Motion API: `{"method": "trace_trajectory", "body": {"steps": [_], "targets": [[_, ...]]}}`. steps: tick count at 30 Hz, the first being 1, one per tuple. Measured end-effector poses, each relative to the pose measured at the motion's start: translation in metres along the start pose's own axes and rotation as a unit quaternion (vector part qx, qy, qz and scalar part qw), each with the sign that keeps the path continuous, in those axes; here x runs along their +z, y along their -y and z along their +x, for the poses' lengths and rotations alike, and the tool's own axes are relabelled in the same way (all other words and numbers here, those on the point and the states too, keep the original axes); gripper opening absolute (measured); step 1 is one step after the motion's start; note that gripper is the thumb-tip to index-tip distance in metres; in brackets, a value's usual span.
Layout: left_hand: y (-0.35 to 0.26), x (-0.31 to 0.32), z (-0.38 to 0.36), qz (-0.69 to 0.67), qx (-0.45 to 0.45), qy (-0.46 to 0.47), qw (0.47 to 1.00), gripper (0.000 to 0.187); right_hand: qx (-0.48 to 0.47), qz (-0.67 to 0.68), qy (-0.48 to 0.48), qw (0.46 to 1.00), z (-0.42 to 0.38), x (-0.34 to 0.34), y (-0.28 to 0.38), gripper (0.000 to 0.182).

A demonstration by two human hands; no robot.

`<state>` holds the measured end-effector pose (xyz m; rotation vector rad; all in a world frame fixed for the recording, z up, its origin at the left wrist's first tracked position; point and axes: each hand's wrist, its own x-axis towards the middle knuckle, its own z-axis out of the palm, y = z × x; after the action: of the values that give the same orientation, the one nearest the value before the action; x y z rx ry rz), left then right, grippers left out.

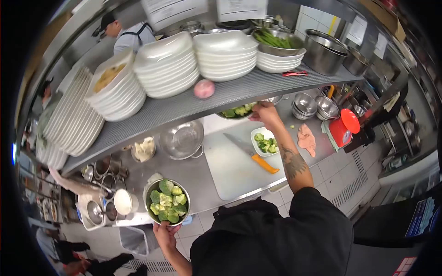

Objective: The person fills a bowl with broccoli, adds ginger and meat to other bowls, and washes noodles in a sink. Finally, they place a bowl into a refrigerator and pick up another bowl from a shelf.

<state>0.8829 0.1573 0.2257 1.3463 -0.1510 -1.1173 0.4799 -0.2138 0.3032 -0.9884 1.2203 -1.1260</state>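
My left hand (pixel 166 233) grips the near rim of a steel bowl of broccoli florets (pixel 167 201) at the counter's front edge. Further back, my right hand (pixel 264 114) is closed on the rim of a second bowl of broccoli (pixel 237 112), partly hidden beneath the shelf. Between them lies a white cutting board (pixel 223 172) bearing a knife with an orange handle (pixel 265 164). A small white dish (pixel 258 133) with broccoli pieces sits at the board's right side, below my right forearm. An empty steel colander (pixel 182 140) stands left of the board.
Stacked white plates (pixel 165 69), a bowl of green beans (pixel 276 40) and pots (pixel 323 53) line the overhead shelf (pixel 221 94). A pink cloth (pixel 306 140), steel bowls (pixel 304 106) and a red scale (pixel 343 128) are at right. Other people are at upper left and lower left.
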Motion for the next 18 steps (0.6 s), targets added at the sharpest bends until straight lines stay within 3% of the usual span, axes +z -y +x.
{"method": "trace_trajectory", "body": {"steps": [4,6,9,11,13,14,15,16,18], "targets": [[-0.008,0.06,0.001,0.038,-0.004,0.048,0.998,0.047,-0.018,0.022,-0.089,0.996,-0.01,-0.083,-0.014,0.019],[-0.004,0.095,0.015,0.044,-0.022,0.067,0.997,0.045,-0.046,-0.03,-0.141,0.988,-0.005,-0.14,-0.033,0.022],[-0.018,0.149,0.021,0.062,-0.043,0.127,0.989,0.045,-0.059,-0.122,-0.195,0.971,-0.037,-0.176,-0.009,0.028],[-0.011,0.179,0.023,0.066,-0.043,0.137,0.987,0.042,-0.076,-0.103,-0.203,0.971,-0.029,-0.235,-0.039,0.029],[-0.006,0.205,0.023,0.065,-0.074,0.162,0.982,0.041,-0.068,-0.093,-0.197,0.974,-0.046,-0.259,-0.039,0.033],[-0.002,0.213,0.024,0.058,-0.085,0.177,0.979,0.04,-0.135,-0.016,-0.176,0.975,-0.047,-0.269,-0.053,0.037],[-0.002,0.228,0.019,0.061,-0.073,0.171,0.981,0.042,-0.112,-0.011,-0.214,0.97,-0.054,-0.26,-0.045,0.039],[0.005,0.232,0.022,0.056,-0.093,0.171,0.979,0.044,-0.081,-0.012,-0.203,0.976,-0.045,-0.283,-0.062,0.041],[0.012,0.233,0.025,0.034,-0.101,0.199,0.974,0.047,-0.04,-0.002,-0.19,0.981,-0.065,-0.253,-0.038,0.038]]}}
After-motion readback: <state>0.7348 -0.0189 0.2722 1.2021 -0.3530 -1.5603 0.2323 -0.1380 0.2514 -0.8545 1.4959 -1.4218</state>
